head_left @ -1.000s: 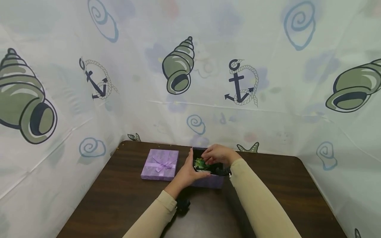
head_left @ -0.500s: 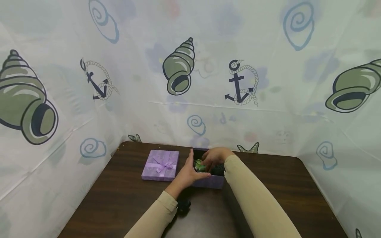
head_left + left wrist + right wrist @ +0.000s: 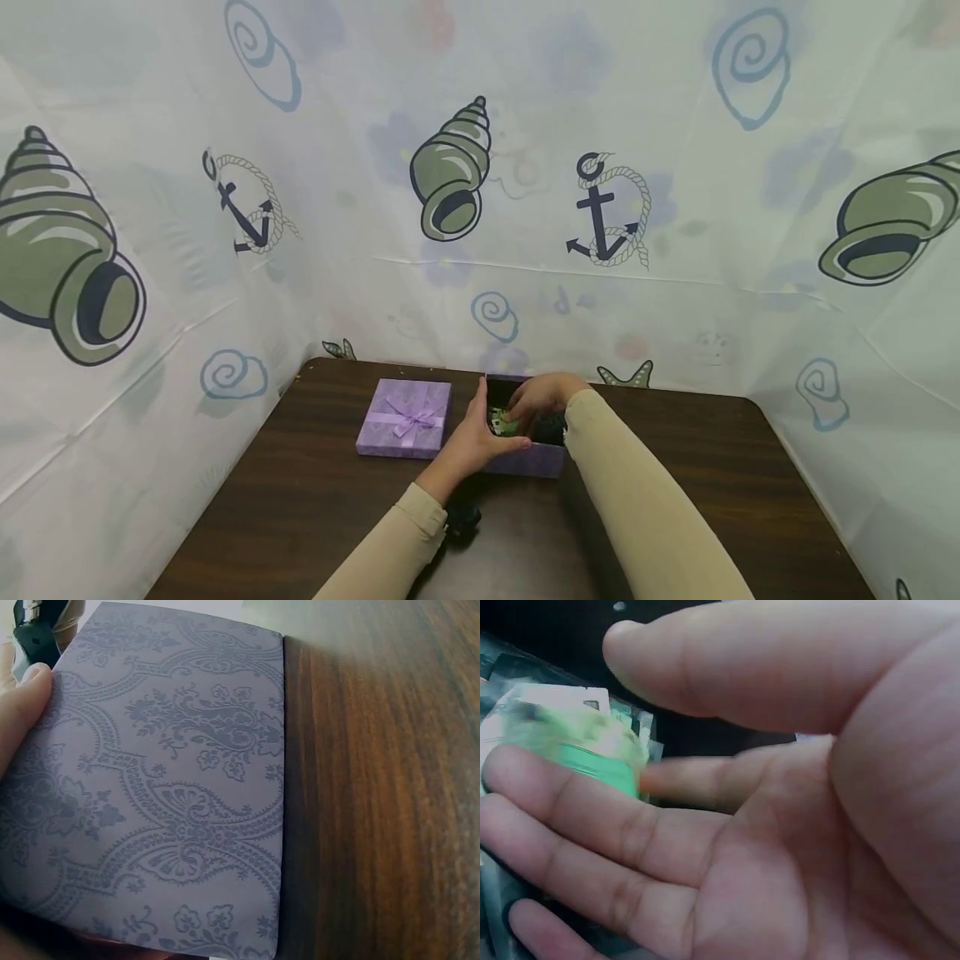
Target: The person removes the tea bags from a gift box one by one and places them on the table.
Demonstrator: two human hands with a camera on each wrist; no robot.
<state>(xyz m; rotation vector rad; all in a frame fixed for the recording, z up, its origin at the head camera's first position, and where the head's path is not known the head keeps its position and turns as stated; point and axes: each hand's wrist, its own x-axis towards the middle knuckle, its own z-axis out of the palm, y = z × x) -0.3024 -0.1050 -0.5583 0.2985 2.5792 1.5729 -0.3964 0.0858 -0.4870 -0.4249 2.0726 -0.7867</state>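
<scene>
My left hand [image 3: 474, 442] holds the near-left corner of a purple box [image 3: 525, 461], fingers along its left side and thumb at the front rim. In the left wrist view, the box wall [image 3: 187, 765] has a floral scroll pattern, and the thumb lies against it. My right hand [image 3: 543, 396] is down inside the box. Its fingers are extended and the thumb stands apart in the right wrist view. Close to those fingers lies a blurred green and white packet [image 3: 600, 765]; whether they touch it, I cannot tell. The hand hides part of the box's contents.
The purple box lid [image 3: 405, 421] with a ribbon bow lies left of the box on a dark wooden table [image 3: 712, 467]. Behind the table hangs a pale cloth [image 3: 525, 317] printed with shells and anchors. Dark items sit inside the box.
My right hand has gone lower into the box from above the green packet, its fingers reaching further down. The left hand stays at the box corner.
</scene>
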